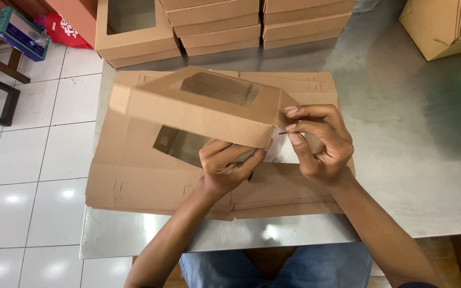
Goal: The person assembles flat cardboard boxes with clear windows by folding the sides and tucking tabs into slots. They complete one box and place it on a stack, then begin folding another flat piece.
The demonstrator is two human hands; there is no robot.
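We hold a half-folded brown cardboard window box point(198, 109) above the table point(412, 160), between both hands. Our left hand point(225, 165) grips its near wall from below, fingers curled shut on the cardboard. Our right hand point(318, 141) pinches the box's right end flap between thumb and fingertips. Under the hands lies a stack of flat box blanks point(134, 176); beyond them stand finished boxes point(220, 24).

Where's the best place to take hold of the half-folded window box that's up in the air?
Probably the window box at its near right corner, from the right, where the right hand pinches the end flap. The left hand supports the near wall from below; avoid the clear film window.
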